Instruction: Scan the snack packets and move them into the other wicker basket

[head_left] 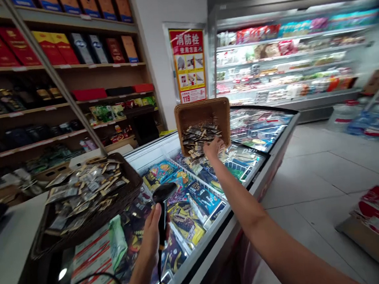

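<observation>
A freezer (154, 152) spanned the centre, a dark basket (131, 175) the left, a tan basket (203, 112) upper centre. The left hand's (152, 232) grip wrapped a scanner (163, 201) mid-frame; the right hand (214, 148) touched the tan basket's packets (200, 136), its grip unclear.

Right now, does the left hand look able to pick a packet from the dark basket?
Probably not easily: the left hand is wrapped around a black handheld device, so it seems occupied. Otherwise the way looks free, as the dark basket is open and its packets lie exposed.
</observation>
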A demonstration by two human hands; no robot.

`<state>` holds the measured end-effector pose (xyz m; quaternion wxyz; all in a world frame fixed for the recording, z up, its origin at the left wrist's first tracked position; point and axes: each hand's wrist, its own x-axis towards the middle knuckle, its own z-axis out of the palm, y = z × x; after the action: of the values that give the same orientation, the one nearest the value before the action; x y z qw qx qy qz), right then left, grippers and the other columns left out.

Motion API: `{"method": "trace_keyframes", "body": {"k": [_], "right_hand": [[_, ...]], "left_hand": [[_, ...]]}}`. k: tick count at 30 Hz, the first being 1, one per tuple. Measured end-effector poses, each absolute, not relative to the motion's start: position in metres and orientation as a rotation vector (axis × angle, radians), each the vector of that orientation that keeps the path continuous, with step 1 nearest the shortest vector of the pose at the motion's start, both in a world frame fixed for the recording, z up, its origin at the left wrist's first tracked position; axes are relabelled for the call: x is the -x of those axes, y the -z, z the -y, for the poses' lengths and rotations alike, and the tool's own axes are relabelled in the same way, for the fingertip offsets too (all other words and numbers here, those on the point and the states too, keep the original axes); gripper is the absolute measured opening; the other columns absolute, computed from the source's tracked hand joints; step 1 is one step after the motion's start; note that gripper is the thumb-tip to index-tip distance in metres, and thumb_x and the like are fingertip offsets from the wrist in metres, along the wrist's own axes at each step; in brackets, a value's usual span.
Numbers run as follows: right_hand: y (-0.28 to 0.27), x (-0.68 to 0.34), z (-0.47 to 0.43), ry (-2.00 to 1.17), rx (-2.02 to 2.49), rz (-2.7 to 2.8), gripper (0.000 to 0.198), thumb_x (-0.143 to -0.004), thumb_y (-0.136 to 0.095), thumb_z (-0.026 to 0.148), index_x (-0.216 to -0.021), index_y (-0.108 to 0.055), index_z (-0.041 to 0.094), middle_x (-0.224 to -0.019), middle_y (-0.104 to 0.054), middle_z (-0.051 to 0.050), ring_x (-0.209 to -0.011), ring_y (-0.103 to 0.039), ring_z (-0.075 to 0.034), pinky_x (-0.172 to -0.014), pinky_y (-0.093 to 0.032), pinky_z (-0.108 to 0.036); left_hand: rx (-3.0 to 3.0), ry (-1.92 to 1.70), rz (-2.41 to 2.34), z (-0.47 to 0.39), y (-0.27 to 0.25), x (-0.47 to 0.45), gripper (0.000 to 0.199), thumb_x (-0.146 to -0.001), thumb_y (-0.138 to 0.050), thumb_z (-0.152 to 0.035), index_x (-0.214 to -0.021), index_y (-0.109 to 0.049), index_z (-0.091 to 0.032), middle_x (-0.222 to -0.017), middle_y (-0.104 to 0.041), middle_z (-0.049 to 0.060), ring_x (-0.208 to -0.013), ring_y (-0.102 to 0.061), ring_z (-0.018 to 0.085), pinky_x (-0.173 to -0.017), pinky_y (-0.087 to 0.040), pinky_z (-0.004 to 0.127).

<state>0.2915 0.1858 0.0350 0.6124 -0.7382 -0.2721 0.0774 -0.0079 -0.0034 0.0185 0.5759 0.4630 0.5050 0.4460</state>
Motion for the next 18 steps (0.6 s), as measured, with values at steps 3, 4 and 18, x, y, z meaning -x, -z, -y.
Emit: {"method": "trace_keyframes", "body": {"k": [3, 4, 18], "right_hand": [[-0.029, -0.253, -0.185, -0.092, 1.677, 0.839, 0.039, -0.089, -0.058, 0.018, -0.128, -0.056, 0.015, -0.148, -0.041, -0.028, -0.141, -0.032, -0.043, -0.116, -0.029, -0.061], [-0.028, -0.235, -0.188, -0.110, 1.632, 0.953, 0.035, -0.089, -0.058, 0.018, -0.124, -0.057, 0.016, -0.145, -0.044, -0.026, -0.140, -0.034, -0.042, -0.117, -0.029, -0.061], [-0.062, 0.118, -0.276, -1.246, 0.803, 1.532, 0.041, -0.061, -0.091, 0.051, -0.066, -0.059, 0.025, -0.075, -0.065, -0.006, -0.100, -0.068, -0.028, -0.078, -0.056, -0.034]], "left_hand": [[-1.033, -1.091, -1.197, 0.002, -0.012, 0.007, 0.065, -0.069, -0.069, -0.082, -0.081, -0.055, -0.021, -0.058, -0.054, -0.007, -0.038, -0.043, 0.007, -0.038, -0.030, 0.021], [-1.000, -1.096, -1.208, 0.001, -0.009, 0.008, 0.066, -0.068, -0.069, -0.083, -0.080, -0.054, -0.021, -0.059, -0.054, -0.007, -0.037, -0.042, 0.007, -0.037, -0.029, 0.021], [-0.879, -1.104, -1.227, -0.003, 0.008, 0.014, 0.055, -0.075, -0.066, -0.075, -0.081, -0.057, -0.022, -0.061, -0.055, -0.004, -0.040, -0.046, 0.010, -0.042, -0.031, 0.026]]}}
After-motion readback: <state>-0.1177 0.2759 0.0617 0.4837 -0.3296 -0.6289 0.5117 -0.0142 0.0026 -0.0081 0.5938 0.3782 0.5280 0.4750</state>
